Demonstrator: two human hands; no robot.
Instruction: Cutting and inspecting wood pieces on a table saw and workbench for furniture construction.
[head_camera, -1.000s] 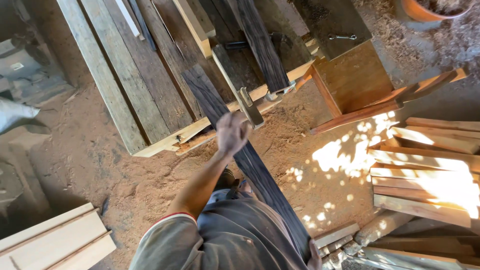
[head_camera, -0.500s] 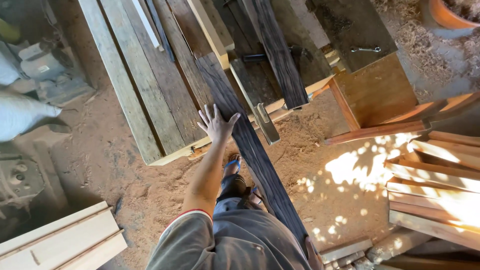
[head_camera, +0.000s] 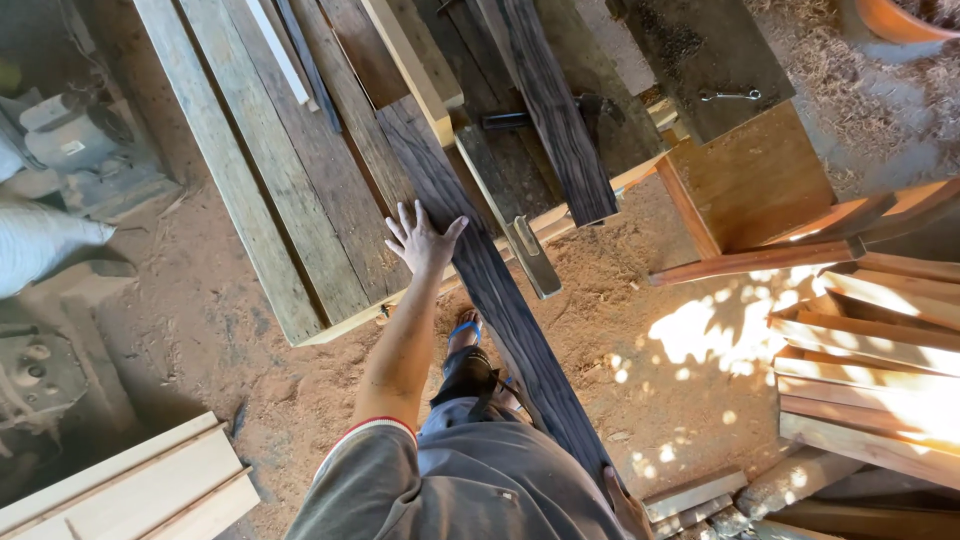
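Pressing flat on the long dark plank (head_camera: 500, 300), the left hand (head_camera: 422, 238) has its fingers spread wide and grips nothing; the right hand (head_camera: 628, 505) is at the plank's near end by the hip, grip mostly hidden so cannot tell. Plank runs from the stacked boards (head_camera: 290, 170) down past the sandalled foot (head_camera: 465, 330); likely best to keep the palm centred on the board so it doesn't twist, and clear the hammer (head_camera: 520, 225)

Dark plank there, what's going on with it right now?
A person stands over a pile of boards, left hand spread flat on the long dark plank. The plank slopes from the pile down past their legs, where the right hand seems to be at its lower end, mostly out of view. Sawdust covers the floor.
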